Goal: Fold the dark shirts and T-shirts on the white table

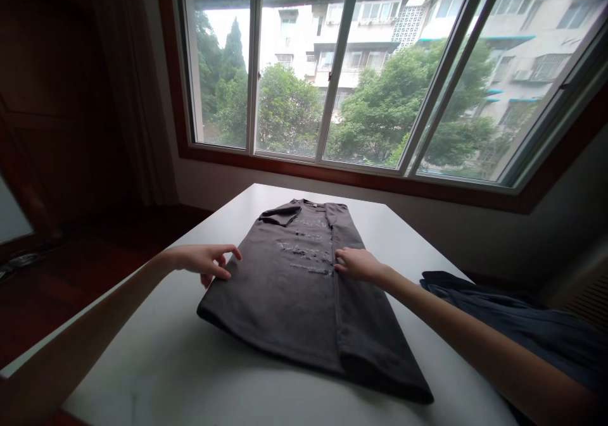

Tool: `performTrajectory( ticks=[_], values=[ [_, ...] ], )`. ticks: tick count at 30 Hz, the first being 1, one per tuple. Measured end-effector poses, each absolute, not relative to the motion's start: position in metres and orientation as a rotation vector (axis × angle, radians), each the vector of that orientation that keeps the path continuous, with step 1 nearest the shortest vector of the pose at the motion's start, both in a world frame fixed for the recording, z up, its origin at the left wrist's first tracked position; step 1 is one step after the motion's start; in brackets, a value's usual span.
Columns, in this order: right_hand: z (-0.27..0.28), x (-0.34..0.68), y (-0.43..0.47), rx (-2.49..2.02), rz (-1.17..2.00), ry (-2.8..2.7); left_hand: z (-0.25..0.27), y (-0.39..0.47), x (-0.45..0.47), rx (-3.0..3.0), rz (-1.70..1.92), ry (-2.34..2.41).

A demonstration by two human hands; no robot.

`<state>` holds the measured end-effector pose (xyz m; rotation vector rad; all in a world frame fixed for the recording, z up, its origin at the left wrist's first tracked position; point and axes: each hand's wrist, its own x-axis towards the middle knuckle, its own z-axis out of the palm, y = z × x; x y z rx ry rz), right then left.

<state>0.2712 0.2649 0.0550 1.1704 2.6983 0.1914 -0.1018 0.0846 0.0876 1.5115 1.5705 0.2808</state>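
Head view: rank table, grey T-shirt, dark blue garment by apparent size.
1. Table, largest.
2. Grey T-shirt.
3. Dark blue garment, partly cut off by the frame edge and an arm, so its rank is unsure.

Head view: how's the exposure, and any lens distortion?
Head view: strongly backlit by the window, so the outdoors is bright and the room's left side is nearly black. The dark shirt on the white table keeps little detail and its print is faint. Window frames lean and bow outward, wide-angle distortion. The left hand and right hand are sharp, without motion blur.
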Motion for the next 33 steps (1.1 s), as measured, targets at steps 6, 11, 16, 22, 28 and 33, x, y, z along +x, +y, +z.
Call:
performTrajectory(
  ticks=[6, 11, 16, 22, 28, 33],
  values=[
    [0.051, 0.238, 0.227, 1.149, 0.258, 2.679, 0.065, 0.088, -0.098, 1.918, 0.257, 1.857],
    [0.058, 0.228, 0.219, 1.189, 0.309, 2.544, 0.034, 0.105, -0.097, 2.026, 0.348, 1.998],
    [0.086, 0.279, 0.241, 1.37, 0.288, 2.492, 0.027, 0.107, -0.1, 1.997, 0.369, 2.001],
    [0.1, 0.399, 0.281, 1.727, 0.214, 2.268, 0.034, 0.105, -0.096, 1.973, 0.264, 2.013],
    [0.072, 0.456, 0.302, 1.793, -0.165, 2.24, 0.029, 0.109, -0.104, 1.964, 0.243, 1.983],
    [0.081, 0.419, 0.308, 1.704, -0.005, 2.297, 0.031, 0.134, -0.121, 1.961, 0.282, 1.974]
  ],
)
